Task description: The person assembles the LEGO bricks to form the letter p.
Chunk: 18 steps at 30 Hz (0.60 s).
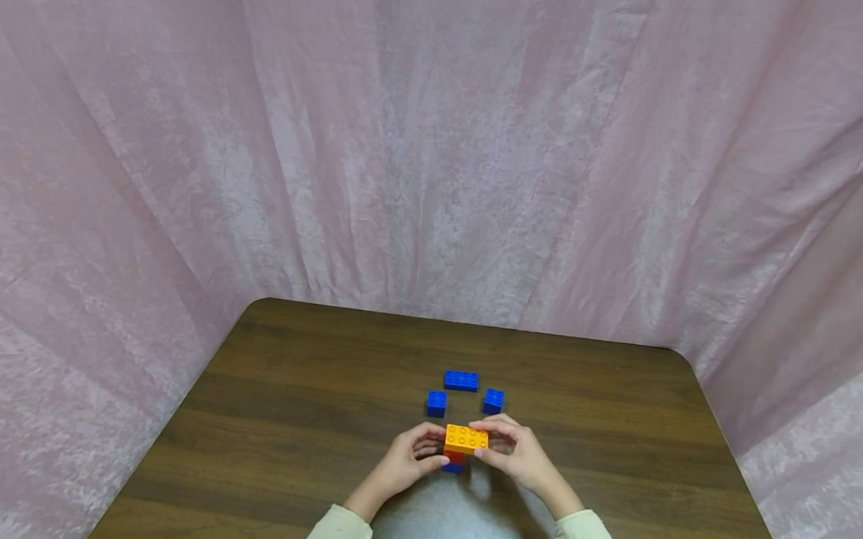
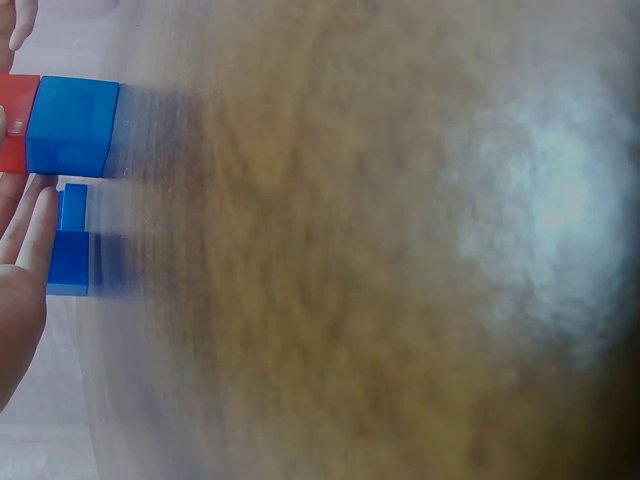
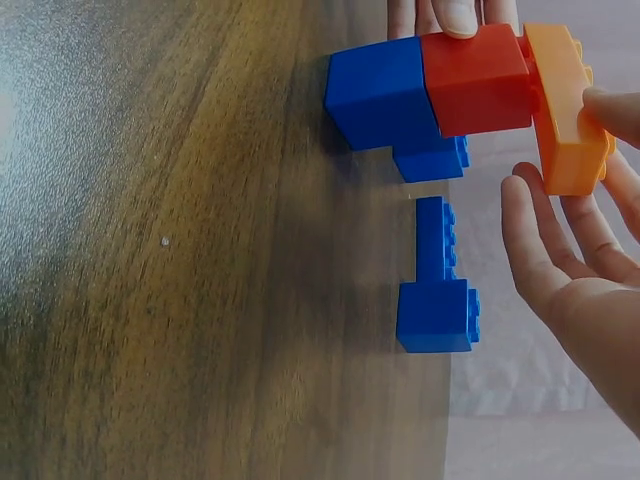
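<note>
An orange-yellow two-by-four toy brick (image 1: 466, 439) is pinched between thumb and fingers of my right hand (image 1: 525, 458). It lies across the top of a red brick (image 3: 478, 82), slightly tilted, with red studs partly showing at the joint in the right wrist view. Beneath the red brick is a blue brick (image 3: 382, 95), which stands on the table. My left hand (image 1: 405, 461) grips the red brick from the left, its thumb on the near side. In the left wrist view, the red and blue bricks appear at the left edge; the orange one is out of sight.
Beyond the hands on the wooden table (image 1: 301, 411) lie a long blue brick (image 1: 461, 381) and two small blue bricks, one at left (image 1: 436, 403) and one at right (image 1: 493, 401). A pink curtain (image 1: 484, 156) hangs behind the table.
</note>
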Motion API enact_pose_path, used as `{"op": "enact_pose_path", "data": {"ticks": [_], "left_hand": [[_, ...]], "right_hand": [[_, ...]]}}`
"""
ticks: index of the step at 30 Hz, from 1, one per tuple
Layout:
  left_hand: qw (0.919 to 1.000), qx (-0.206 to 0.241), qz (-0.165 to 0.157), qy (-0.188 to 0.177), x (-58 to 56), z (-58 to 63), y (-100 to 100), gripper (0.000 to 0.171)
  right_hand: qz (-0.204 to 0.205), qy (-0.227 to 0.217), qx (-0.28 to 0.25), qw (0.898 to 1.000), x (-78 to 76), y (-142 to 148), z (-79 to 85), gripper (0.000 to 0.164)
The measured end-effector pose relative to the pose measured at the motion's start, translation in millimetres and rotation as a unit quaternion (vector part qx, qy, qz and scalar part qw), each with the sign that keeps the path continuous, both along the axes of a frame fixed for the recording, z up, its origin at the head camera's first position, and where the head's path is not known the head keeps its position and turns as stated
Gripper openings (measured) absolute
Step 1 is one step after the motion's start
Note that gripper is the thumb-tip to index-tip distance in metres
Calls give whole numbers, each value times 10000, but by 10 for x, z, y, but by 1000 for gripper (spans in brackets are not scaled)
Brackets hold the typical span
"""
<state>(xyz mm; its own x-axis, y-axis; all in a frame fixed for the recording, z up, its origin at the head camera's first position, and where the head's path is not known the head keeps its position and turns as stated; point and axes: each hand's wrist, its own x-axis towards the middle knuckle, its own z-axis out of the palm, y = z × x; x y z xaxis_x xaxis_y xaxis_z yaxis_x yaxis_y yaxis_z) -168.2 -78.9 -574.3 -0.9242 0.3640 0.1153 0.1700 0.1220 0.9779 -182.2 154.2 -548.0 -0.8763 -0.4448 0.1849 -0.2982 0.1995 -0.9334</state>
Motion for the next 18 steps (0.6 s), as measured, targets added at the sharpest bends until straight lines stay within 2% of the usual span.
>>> {"op": "enact_pose_path", "data": {"ticks": [10,18], "left_hand": [[10000,-6,4,-11,-2,27,1,29],[10000,4,10,1,4,11,4,28]], "right_hand": [[-224,270,120,9993,-27,-71,-49,37],[-429,199,472,9978,-13,-135,-43,35]]}}
